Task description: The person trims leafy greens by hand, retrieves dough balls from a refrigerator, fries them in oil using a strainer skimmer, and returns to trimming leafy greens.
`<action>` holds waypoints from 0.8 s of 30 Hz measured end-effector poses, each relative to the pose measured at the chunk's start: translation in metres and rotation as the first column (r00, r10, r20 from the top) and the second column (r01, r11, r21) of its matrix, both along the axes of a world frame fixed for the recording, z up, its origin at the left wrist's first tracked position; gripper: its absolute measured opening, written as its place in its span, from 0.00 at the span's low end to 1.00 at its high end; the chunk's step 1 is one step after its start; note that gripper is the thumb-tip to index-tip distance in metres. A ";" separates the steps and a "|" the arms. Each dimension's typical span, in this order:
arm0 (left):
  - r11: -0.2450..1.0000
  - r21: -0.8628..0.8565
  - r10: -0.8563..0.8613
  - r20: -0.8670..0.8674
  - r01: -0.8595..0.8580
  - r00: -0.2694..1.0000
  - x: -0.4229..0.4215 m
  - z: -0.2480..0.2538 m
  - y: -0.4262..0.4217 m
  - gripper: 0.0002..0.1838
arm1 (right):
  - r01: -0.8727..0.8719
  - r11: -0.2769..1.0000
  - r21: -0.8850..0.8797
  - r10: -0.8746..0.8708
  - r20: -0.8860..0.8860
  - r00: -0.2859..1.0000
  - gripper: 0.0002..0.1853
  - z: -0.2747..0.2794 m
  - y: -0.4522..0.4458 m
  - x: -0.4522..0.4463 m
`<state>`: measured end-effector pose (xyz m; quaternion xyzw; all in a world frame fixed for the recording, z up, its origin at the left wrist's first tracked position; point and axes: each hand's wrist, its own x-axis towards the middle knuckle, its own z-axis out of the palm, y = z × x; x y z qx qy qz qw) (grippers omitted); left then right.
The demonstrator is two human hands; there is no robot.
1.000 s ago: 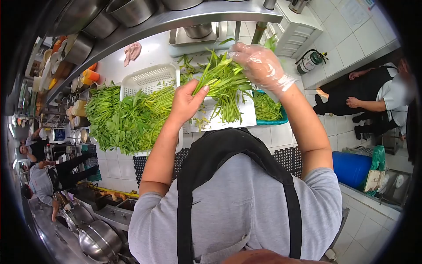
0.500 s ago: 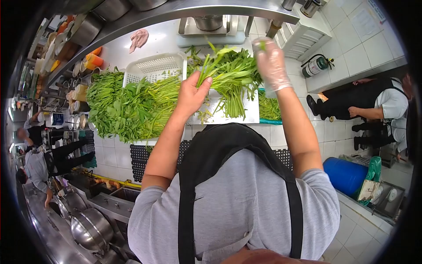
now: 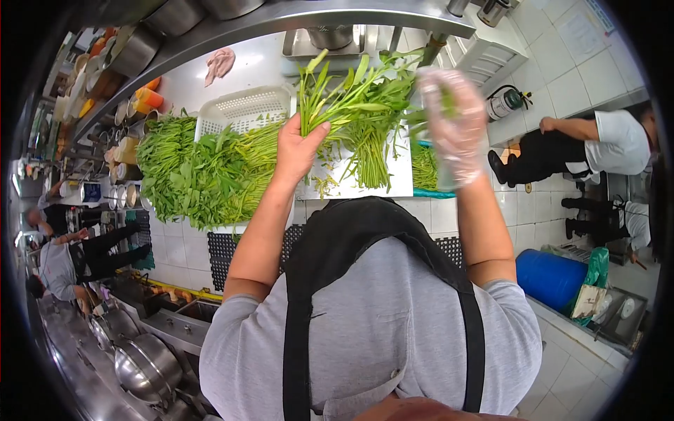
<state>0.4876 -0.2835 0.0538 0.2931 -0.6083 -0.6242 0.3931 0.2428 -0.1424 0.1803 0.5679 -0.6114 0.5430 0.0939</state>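
My left hand (image 3: pixel 300 146) is closed around a bunch of water spinach (image 3: pixel 340 98), its stems and leaves fanning up and to the right. My right hand (image 3: pixel 455 133), in a clear plastic glove, is raised to the right of the bunch and blurred by motion. Some green leaf shows among its curled fingers. Below the held bunch, more cut stems (image 3: pixel 368 158) lie on a white board (image 3: pixel 400 179). At left, a large heap of the same greens (image 3: pixel 210 168) lies in front of and partly in a white perforated basket (image 3: pixel 246 105).
Greens in a green-edged bag (image 3: pixel 424 168) sit low beyond the board's right edge. A metal shelf (image 3: pixel 309 17) crosses overhead. A pink cloth (image 3: pixel 220 64) lies on the counter. A blue barrel (image 3: pixel 551 279) stands at right. Other people are at both sides.
My right hand has moved right and down, away from the bunch. The left hand's bunch now stands more upright. At right, a person has shifted and raised an arm.
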 end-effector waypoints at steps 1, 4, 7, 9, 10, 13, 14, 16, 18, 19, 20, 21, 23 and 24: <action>1.000 -0.027 -0.011 0.008 0.011 1.000 -0.004 0.002 0.001 0.15 | -0.107 0.994 -0.012 0.102 -0.209 0.973 0.13 -0.012 -0.010 0.007; 1.000 -0.012 -0.009 -0.032 0.009 0.999 -0.012 0.007 0.003 0.13 | -0.204 0.886 0.417 0.330 -0.256 0.909 0.32 -0.070 -0.011 0.024; 0.998 -0.064 0.005 -0.010 -0.006 1.000 -0.010 0.014 0.004 0.11 | -0.246 0.867 0.432 0.356 -0.193 0.914 0.27 -0.084 -0.008 0.030; 0.994 -0.109 0.015 -0.006 -0.015 1.000 -0.006 0.006 0.003 0.11 | -0.233 0.944 0.235 0.282 -0.207 0.937 0.28 -0.092 -0.008 0.022; 0.987 -0.160 0.011 0.000 -0.011 1.000 -0.005 0.003 0.003 0.10 | -0.236 0.942 0.238 0.287 -0.208 0.935 0.28 -0.087 -0.007 0.017; 0.968 -0.250 0.036 0.101 -0.010 0.994 0.002 0.004 0.001 0.11 | -0.048 0.988 0.147 0.078 -0.204 0.976 0.23 -0.046 -0.008 0.003; 0.968 -0.251 0.034 0.102 -0.008 0.994 0.005 0.005 -0.001 0.11 | -0.046 0.988 0.146 0.076 -0.203 0.976 0.23 -0.030 -0.010 0.001; 0.959 -0.280 0.019 0.240 0.051 0.970 0.009 0.009 -0.002 0.09 | -0.083 0.977 0.198 0.156 -0.390 0.908 0.18 0.001 -0.012 -0.004; 0.945 -0.324 0.039 0.219 0.035 0.975 0.006 0.016 0.001 0.08 | -0.057 0.935 0.350 0.212 -0.422 0.882 0.20 0.001 -0.023 -0.010; 0.930 -0.368 0.063 0.197 0.014 0.978 0.004 0.021 0.002 0.07 | -0.105 0.877 0.469 0.329 -0.426 0.843 0.21 -0.004 -0.032 -0.013; 0.929 -0.370 0.062 0.198 0.016 0.978 0.000 0.025 0.005 0.07 | -0.145 0.802 0.579 0.443 -0.415 0.795 0.22 -0.007 -0.037 -0.013; 0.922 -0.386 0.058 0.152 0.005 0.987 -0.003 0.029 0.008 0.08 | -0.138 0.700 0.701 0.517 -0.364 0.775 0.24 -0.007 -0.040 -0.014; 0.917 -0.398 0.068 0.106 -0.021 0.992 -0.001 0.029 0.007 0.10 | -0.185 0.730 0.658 0.528 -0.372 0.763 0.23 -0.020 -0.041 -0.015; 0.912 -0.410 0.056 0.181 0.024 0.982 0.003 0.024 0.004 0.09 | -0.227 0.756 0.614 0.533 -0.377 0.758 0.22 -0.026 -0.041 -0.013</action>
